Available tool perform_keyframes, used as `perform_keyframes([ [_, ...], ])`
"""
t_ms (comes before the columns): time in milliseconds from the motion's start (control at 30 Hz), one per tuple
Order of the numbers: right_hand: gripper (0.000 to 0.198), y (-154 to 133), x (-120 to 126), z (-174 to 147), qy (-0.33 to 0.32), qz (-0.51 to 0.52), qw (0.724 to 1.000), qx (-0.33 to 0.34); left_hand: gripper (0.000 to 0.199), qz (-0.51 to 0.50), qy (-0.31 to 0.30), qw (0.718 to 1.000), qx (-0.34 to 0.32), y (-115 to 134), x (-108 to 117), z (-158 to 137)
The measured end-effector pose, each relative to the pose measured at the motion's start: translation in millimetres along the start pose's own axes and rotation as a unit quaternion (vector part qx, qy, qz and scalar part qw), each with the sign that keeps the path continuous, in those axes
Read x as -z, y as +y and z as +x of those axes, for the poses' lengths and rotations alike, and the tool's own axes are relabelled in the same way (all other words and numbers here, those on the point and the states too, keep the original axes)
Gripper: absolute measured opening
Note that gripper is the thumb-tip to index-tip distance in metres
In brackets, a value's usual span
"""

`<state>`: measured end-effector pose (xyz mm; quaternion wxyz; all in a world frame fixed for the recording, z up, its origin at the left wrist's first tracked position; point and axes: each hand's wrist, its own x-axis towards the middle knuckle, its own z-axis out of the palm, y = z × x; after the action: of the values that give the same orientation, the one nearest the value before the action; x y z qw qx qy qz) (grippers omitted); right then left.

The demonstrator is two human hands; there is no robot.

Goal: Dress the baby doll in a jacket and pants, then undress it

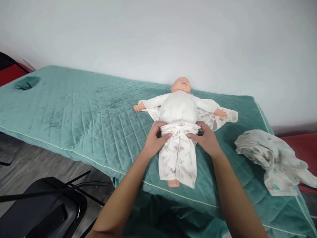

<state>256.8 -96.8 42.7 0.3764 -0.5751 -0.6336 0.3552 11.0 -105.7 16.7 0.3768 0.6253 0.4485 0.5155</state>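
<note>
A baby doll [178, 107] with a white cloth body lies on its back, head toward the wall and arms spread. Its legs are inside white printed baby pants [177, 155], and one foot shows at a cuff. My left hand [156, 138] pinches the waistband at its left side, thumb in front. On the opposite side my right hand [206, 137] grips the waistband in the same way. Beneath the doll's back and arms a printed baby shirt [231, 115] is spread out.
The doll rests on a bed with a green quilted cover [99, 112], against a white wall [138, 36]. A crumpled printed white cloth [269, 155] lies at the right edge. A black chair [47, 205] stands at lower left. The cover has a hole [27, 82] at far left.
</note>
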Motion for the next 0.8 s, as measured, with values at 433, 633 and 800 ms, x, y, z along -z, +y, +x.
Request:
perform_keyframes([
  [433, 0.039, 18.1, -19.7, 13.6, 0.035, 0.048, 0.996, 0.073, 0.023, 0.068, 0.031, 0.997, -0.032, -20.7, -7.0, 46.2],
  [633, 0.077, 21.4, -20.1, 12.1, -0.035, 0.106, 0.992, 0.066, 0.022, 0.089, 0.045, 0.994, -0.049, -21.5, -7.3, 46.9],
  [800, 0.055, 20.2, -22.1, 13.0, 0.015, 0.042, 0.996, 0.071, 0.018, 0.138, 0.064, 0.985, -0.083, -15.7, -7.4, 40.7],
])
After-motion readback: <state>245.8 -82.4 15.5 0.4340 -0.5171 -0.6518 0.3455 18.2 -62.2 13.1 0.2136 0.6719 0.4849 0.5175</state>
